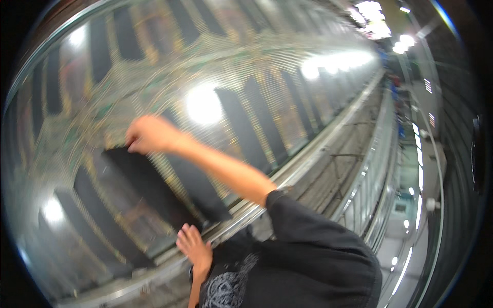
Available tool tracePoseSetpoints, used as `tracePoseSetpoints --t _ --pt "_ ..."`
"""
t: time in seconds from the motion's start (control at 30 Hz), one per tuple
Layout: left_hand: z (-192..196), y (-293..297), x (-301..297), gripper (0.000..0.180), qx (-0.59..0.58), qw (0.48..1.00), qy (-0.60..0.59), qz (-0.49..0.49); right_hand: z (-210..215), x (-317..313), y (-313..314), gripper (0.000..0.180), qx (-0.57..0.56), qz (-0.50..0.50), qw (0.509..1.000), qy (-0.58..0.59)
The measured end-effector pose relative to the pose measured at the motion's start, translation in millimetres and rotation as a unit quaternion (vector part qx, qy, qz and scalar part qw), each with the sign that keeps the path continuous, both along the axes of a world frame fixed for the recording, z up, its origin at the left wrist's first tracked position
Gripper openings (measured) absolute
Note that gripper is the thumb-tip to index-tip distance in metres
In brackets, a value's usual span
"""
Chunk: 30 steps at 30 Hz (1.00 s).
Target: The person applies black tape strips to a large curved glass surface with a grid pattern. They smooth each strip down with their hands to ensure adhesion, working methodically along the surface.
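Observation:
A long table surface carries rows of black strip-like panels among gold and green patterned bands. My right hand reaches over the surface, its fingers pinched on the far end of one black fabric-like panel. That end looks slightly raised; its exact material is hard to tell through the blur. By the near end of the same panel, at the table's edge, is my left hand, fingers stretched out. Whether it touches the panel is unclear. Another black panel lies under my right forearm.
A metal rail runs along the table's near edge, close to my body. Beyond it, to the right, stretches another long framed table. More black panels continue toward the far end. Bright lamps reflect off the shiny surface.

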<state>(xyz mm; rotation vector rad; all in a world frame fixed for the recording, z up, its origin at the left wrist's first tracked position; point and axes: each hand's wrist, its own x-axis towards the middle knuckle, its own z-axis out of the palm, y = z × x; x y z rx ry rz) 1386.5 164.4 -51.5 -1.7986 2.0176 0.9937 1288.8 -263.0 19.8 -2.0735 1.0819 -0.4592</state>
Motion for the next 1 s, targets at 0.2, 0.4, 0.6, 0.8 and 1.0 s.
tracePoseSetpoints --t 0.2,0.4,0.6,0.8,1.0 --pt "0 1 0 0.106 -0.022 1.000 -0.011 -0.010 -46 -23 -23 0.023 0.011 -0.010 1.000 0.004" --pt "8 -1 -5 0.102 -0.013 1.000 -0.019 -0.017 -81 -16 -23 0.020 0.015 -0.032 0.999 0.019" --pt "9 -2 -6 0.102 -0.026 0.999 -0.032 -0.033 -117 -20 -24 0.021 0.012 -0.053 0.998 0.029" --pt "12 -4 -5 0.101 -0.029 0.999 -0.024 -0.035 -126 -18 -23 0.020 0.043 -0.060 0.997 0.035" --pt "12 -4 -5 0.100 -0.020 0.998 -0.039 -0.044 -130 -18 -19 0.021 -0.001 -0.058 0.998 0.041"
